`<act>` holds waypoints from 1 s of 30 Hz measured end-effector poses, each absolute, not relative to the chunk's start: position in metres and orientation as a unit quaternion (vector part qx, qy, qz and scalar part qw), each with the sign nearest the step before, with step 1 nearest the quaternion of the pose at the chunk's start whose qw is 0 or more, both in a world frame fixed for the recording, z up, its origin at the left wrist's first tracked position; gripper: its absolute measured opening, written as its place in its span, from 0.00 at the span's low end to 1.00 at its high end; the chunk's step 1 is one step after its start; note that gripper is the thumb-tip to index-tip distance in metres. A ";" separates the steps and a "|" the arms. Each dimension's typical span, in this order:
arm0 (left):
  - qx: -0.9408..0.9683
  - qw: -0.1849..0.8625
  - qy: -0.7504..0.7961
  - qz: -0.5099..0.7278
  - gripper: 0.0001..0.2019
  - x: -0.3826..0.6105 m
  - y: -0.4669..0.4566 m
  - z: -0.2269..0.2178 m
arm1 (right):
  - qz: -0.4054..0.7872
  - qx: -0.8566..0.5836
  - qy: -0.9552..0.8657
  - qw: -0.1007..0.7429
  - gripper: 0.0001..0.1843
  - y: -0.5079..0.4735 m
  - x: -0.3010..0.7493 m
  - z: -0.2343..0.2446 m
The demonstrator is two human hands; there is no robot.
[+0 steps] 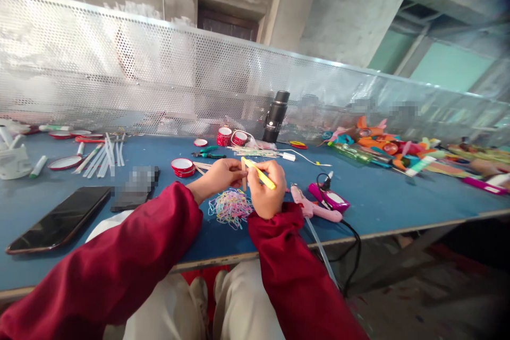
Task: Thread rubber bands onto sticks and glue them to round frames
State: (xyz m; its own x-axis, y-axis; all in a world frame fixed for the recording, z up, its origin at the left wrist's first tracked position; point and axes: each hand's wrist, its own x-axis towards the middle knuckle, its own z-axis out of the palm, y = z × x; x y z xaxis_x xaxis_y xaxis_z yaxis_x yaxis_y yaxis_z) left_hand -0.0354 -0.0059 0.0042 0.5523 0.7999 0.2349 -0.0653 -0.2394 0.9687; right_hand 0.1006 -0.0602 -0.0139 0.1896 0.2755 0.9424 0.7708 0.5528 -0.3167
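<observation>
My left hand [220, 175] is closed in a pinch on a small upright wooden stick [244, 179] above the blue table [382, 196]. My right hand [266, 191] grips a yellow pen-like tool [261, 174], whose tip meets the top of the stick. Just below both hands lies a heap of thin pastel rubber bands [231, 207]. Both arms wear dark red sleeves.
A pink glue gun [314, 207] with a black cord lies right of my hands. A black phone [59, 219] rests at the left, with white sticks [103, 156] and red-rimmed lids [182, 166] behind. A black flask [275, 116] and colourful toys [382, 144] stand by the perforated screen.
</observation>
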 end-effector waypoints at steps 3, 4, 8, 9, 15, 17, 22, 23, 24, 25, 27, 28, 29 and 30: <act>0.683 0.559 0.265 0.389 0.14 -0.035 -0.006 0.004 | -0.194 -0.430 -0.607 0.640 0.05 -0.061 0.100 -0.013; 0.682 0.561 0.264 0.388 0.14 -0.035 -0.006 0.004 | -0.195 -0.427 -0.610 0.638 0.05 -0.061 0.100 -0.013; 0.680 0.562 0.262 0.391 0.14 -0.035 -0.007 0.004 | -0.195 -0.431 -0.602 0.643 0.06 -0.061 0.100 -0.013; 0.680 0.562 0.262 0.392 0.13 -0.035 -0.007 0.004 | -0.196 -0.432 -0.601 0.643 0.06 -0.061 0.100 -0.013; 0.682 0.561 0.261 0.389 0.14 -0.036 -0.006 0.003 | -0.198 -0.437 -0.604 0.636 0.05 -0.062 0.099 -0.013; 0.682 0.562 0.261 0.389 0.14 -0.036 -0.005 0.003 | -0.195 -0.441 -0.599 0.639 0.06 -0.062 0.099 -0.013; 0.678 0.564 0.263 0.393 0.13 -0.036 -0.007 0.005 | -0.196 -0.438 -0.600 0.640 0.05 -0.061 0.100 -0.013; 0.677 0.564 0.264 0.392 0.13 -0.036 -0.008 0.006 | -0.195 -0.439 -0.597 0.643 0.05 -0.061 0.100 -0.013; 0.677 0.565 0.264 0.391 0.13 -0.036 -0.009 0.007 | -0.194 -0.440 -0.594 0.645 0.05 -0.061 0.100 -0.013; 0.676 0.567 0.263 0.390 0.13 -0.035 -0.010 0.008 | -0.194 -0.440 -0.594 0.645 0.05 -0.061 0.101 -0.014; 0.672 0.572 0.262 0.390 0.14 -0.035 -0.011 0.009 | -0.196 -0.436 -0.593 0.648 0.05 -0.061 0.101 -0.014; 0.670 0.574 0.262 0.390 0.14 -0.035 -0.011 0.009 | -0.198 -0.433 -0.591 0.651 0.05 -0.061 0.101 -0.014; 0.669 0.575 0.262 0.390 0.14 -0.035 -0.011 0.009 | -0.199 -0.431 -0.590 0.653 0.05 -0.061 0.101 -0.014; 0.669 0.576 0.262 0.391 0.14 -0.035 -0.011 0.009 | -0.200 -0.429 -0.590 0.654 0.05 -0.062 0.100 -0.014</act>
State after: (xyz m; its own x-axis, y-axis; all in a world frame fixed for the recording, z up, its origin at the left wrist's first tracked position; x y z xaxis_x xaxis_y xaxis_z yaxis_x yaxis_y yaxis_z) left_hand -0.0352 -0.0107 0.0092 0.5576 0.8003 0.2203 -0.0996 -0.1989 0.9749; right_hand 0.1004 -0.0618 -0.0135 0.2240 0.2444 0.9435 0.7675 0.5524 -0.3253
